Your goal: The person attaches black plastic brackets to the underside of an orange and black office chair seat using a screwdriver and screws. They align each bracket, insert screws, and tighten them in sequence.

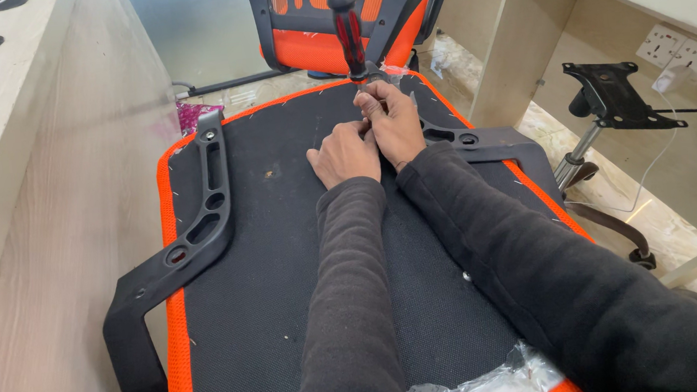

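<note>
Nearest your body, a clear plastic bag (483, 390) lies crumpled on the near edge of the upturned seat cushion (288, 268), whose black mesh underside has an orange border. Your dark sleeves run forward over it. On the left side of the cushion lies a black plastic armrest bracket (192, 235); a second bracket (487, 142) sits on the right, partly under your right forearm. Toward the far edge, your left hand (343, 154) rests knuckles-up, fingers curled on something you cannot make out. Touching it, your right hand (396, 120) has its grip closed around the lower shaft of a red-and-black screwdriver (348, 28), which stands nearly upright, tip down on the cushion. Beyond stands an orange mesh chair back (308, 23); far right, a chair base mechanism (617, 97).
</note>
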